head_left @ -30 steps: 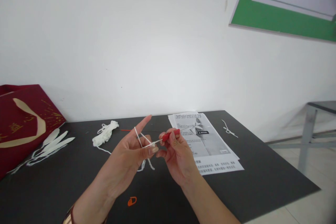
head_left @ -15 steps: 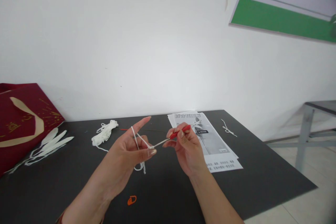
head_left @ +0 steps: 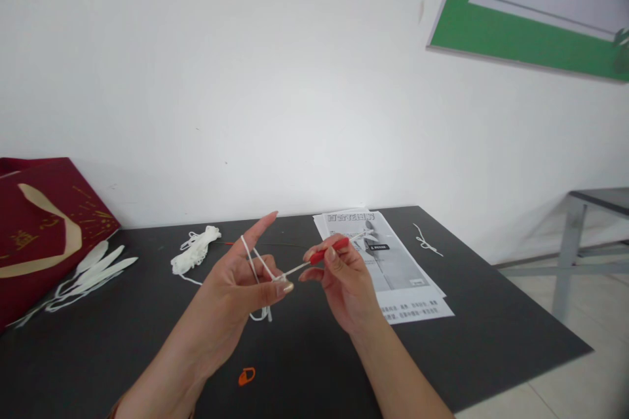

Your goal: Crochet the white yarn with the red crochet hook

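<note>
White yarn (head_left: pixel 263 260) loops over the raised index finger of my left hand (head_left: pixel 240 288), and its thumb pinches the work against the other fingers. Loose yarn ends dangle below that hand. A crochet hook with a red handle (head_left: pixel 328 251) is held by my right hand (head_left: pixel 346 275) between thumb and fingers. Its metal shaft points left, and the tip meets the yarn at my left thumb; the exact stitch is too small to make out. Behind my left hand lies a white yarn skein (head_left: pixel 195 250), with a strand running toward the hand.
Printed sheets (head_left: pixel 413 288) lie behind my right hand. An orange stitch marker (head_left: pixel 246 376) rests near the front of the black table (head_left: pixel 304 366). White crocheted leaf shapes (head_left: pixel 105 268) and a dark red bag (head_left: pixel 44 222) are at left, a short yarn piece (head_left: pixel 427 242) at right.
My right hand and the crochet hook have shifted slightly left, bringing the handle nearer my left hand. The left index finger has moved slightly left and up, with the yarn still over it.
</note>
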A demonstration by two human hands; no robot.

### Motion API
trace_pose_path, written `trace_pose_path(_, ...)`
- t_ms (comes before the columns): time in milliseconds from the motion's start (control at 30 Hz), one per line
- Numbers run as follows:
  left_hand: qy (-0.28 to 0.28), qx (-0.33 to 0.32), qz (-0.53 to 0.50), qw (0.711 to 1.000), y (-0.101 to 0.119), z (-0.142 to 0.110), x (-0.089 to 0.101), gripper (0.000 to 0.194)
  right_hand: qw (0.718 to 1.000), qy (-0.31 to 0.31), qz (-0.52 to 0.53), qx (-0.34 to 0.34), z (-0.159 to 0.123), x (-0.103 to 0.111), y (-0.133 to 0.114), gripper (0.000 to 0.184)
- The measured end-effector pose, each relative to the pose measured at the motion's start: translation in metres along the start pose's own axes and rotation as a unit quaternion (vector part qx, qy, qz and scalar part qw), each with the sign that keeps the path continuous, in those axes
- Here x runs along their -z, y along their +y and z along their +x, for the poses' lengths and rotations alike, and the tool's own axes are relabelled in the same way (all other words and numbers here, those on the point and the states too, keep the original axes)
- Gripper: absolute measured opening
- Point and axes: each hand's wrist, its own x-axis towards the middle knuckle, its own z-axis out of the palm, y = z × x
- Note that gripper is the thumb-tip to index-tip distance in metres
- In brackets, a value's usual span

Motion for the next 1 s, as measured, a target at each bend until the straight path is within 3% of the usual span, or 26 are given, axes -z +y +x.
trace_pose_path(267, -0.072, 0.038, -0.085, 0.993, -0.004, 0.006, 0.004, 0.083, 0.996, -0.041, 0.038, -0.076, -0.003, -0.001, 0.014, 0.008)
trace_pose_path(467, -0.091, 0.045, -0.089, 0.991, -0.009, 0.009, 0.004, 0.084, 0.997, -0.048, -0.059, -0.012, -0.008, -0.009, 0.017, 0.012)
trace_pose_path(633, -0.078, 0.074, -0.103, 0.989, -0.009, 0.01, 0.005, 0.085, 0.979, -0.069, -0.173, 0.087, -0.012, -0.01, 0.014, 0.014)
trace_pose_path(867, -0.061, 0.05, -0.092, 0.993, -0.009, 0.009, 0.007, 0.08, 0.995, -0.022, -0.081, 0.059, -0.009, -0.008, 0.018, 0.011)
trace_pose_path(1000, -0.063, 0.035, -0.075, 0.995, -0.008, 0.008, 0.006, 0.081, 0.994, -0.019, -0.086, 0.07, -0.009, -0.009, 0.017, 0.011)
